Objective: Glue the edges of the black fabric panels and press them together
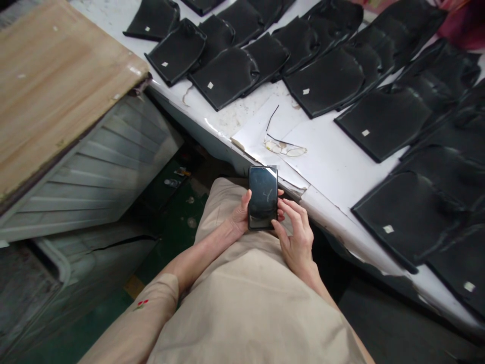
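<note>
A black smartphone with a dark, reflecting screen is held upright over my lap, near the table's edge. My left hand is closed around it from the left and underneath, its thumb along the left side and its fingertips showing past the right side. At the lower right, my right hand has its thumb on the phone's edge and its bent fingers against the right side. Just beyond the phone, a pair of eyeglasses lies on the white table with one temple sticking up.
Overlapping rows of flat black pieces with small pale stickers cover much of the table. On the left stands a cabinet-like unit with a wood-grain top. A green floor and small litter show between it and my legs.
</note>
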The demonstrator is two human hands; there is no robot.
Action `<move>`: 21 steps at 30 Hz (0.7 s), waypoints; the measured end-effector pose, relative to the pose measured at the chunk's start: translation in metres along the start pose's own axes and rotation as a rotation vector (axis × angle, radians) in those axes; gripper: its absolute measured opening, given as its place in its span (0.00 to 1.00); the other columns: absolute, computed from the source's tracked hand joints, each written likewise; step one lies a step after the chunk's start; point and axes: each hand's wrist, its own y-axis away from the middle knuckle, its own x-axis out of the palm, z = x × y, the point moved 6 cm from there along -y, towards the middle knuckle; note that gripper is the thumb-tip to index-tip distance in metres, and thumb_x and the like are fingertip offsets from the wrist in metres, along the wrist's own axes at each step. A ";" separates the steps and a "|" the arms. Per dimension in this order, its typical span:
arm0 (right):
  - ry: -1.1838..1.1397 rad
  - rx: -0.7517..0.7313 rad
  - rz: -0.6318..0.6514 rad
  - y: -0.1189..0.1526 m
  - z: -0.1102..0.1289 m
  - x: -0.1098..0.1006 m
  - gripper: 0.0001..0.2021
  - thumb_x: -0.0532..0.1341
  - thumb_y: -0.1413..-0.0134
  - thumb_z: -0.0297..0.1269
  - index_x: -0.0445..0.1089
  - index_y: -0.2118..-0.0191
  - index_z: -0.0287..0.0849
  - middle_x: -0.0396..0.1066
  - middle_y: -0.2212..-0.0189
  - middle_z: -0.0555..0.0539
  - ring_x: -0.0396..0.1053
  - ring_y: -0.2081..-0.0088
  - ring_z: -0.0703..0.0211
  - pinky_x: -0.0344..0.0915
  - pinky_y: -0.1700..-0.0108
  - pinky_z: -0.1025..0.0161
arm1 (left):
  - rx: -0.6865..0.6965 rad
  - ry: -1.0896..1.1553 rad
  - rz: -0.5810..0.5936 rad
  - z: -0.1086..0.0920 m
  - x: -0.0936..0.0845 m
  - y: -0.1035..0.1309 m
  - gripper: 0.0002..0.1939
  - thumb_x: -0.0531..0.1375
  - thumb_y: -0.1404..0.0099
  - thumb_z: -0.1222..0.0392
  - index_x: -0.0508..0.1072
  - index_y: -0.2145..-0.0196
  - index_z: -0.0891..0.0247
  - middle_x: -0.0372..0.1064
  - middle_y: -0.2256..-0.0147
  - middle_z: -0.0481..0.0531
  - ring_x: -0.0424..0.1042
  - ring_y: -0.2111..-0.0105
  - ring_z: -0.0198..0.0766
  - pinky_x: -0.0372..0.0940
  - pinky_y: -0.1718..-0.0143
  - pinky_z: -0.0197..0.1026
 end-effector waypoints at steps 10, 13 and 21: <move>0.010 -0.007 0.003 0.000 -0.001 0.000 0.21 0.61 0.33 0.36 0.65 0.37 0.49 0.69 0.43 0.39 0.71 0.42 0.48 0.74 0.43 0.50 | 0.011 0.134 -0.087 0.000 -0.004 -0.002 0.39 0.64 0.40 0.34 0.71 0.41 0.67 0.78 0.54 0.64 0.79 0.53 0.54 0.72 0.52 0.51; 0.015 -0.006 0.000 0.000 -0.002 0.000 0.20 0.61 0.33 0.36 0.66 0.37 0.48 0.69 0.44 0.39 0.72 0.42 0.48 0.74 0.43 0.51 | -0.009 0.138 -0.073 0.001 -0.003 -0.002 0.41 0.64 0.40 0.34 0.71 0.41 0.68 0.78 0.54 0.64 0.79 0.54 0.54 0.72 0.53 0.51; 0.092 -0.027 -0.035 -0.007 -0.006 -0.002 0.18 0.61 0.33 0.36 0.69 0.40 0.47 0.67 0.43 0.38 0.69 0.42 0.46 0.73 0.44 0.48 | 0.001 0.079 -0.049 0.004 -0.010 -0.004 0.43 0.72 0.49 0.37 0.72 0.43 0.67 0.78 0.53 0.63 0.77 0.51 0.55 0.72 0.51 0.49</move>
